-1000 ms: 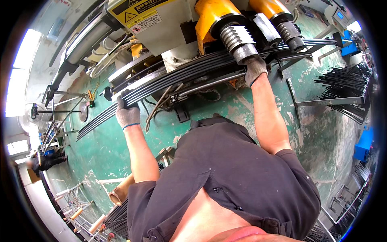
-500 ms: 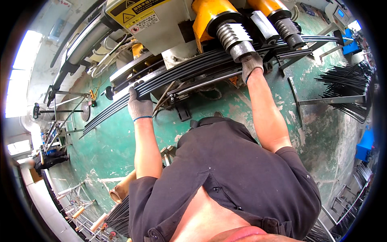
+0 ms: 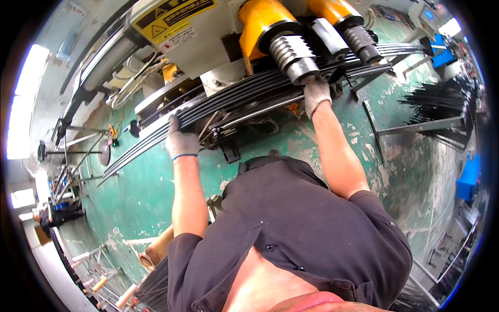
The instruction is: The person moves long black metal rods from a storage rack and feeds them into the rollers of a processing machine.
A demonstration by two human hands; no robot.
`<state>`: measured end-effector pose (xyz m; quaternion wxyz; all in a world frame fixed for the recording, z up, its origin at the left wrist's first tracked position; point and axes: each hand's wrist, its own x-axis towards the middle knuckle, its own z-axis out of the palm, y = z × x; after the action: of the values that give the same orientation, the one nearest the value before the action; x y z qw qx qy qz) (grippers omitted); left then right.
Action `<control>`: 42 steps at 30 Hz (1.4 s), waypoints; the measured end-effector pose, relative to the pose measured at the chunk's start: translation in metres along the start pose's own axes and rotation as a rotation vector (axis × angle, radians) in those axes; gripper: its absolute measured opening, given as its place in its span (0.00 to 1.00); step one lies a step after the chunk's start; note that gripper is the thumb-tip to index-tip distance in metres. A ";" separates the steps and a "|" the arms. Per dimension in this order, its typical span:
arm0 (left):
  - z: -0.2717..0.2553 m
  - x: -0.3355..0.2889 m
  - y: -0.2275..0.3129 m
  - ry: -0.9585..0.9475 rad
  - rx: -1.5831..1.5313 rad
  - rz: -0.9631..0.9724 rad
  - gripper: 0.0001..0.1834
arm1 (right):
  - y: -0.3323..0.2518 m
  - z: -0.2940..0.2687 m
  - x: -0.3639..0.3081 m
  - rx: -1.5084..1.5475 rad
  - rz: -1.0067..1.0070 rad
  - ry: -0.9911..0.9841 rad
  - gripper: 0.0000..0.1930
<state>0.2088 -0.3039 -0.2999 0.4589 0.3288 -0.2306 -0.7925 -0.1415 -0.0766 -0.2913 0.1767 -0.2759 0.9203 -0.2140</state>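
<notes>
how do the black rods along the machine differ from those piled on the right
The machine-side rods lie lined up side by side, while the piled rods are jumbled with uneven ends. The machine-side rods are few; the piled rods are far more numerous. The gloved left hand grips the machine-side rods; no hand touches the piled rods. Both sets are thin and dark.

There are two hands, two yellow housings, two ribbed cylinders, one co-worker.

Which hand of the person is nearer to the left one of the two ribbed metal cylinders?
Right. The right hand is at the lower end of the left ribbed cylinder; contact is unclear. The left hand is well away to the left, holding the black rods.
</notes>
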 end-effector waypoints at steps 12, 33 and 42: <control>-0.030 -0.021 0.043 -0.036 -0.232 0.044 0.28 | 0.066 0.012 -0.073 1.272 0.445 0.243 0.19; -0.286 0.036 0.315 0.594 -0.344 0.486 0.28 | 0.243 0.148 -0.132 0.811 0.873 0.119 0.09; -0.319 0.031 0.313 0.472 0.074 0.521 0.25 | 0.214 0.182 -0.174 0.626 0.789 -0.005 0.11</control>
<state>0.6120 -0.4993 -0.3169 0.6740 0.4495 -0.2229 -0.5422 -0.0164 0.1328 -0.5144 0.3205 0.1585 0.8458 -0.3960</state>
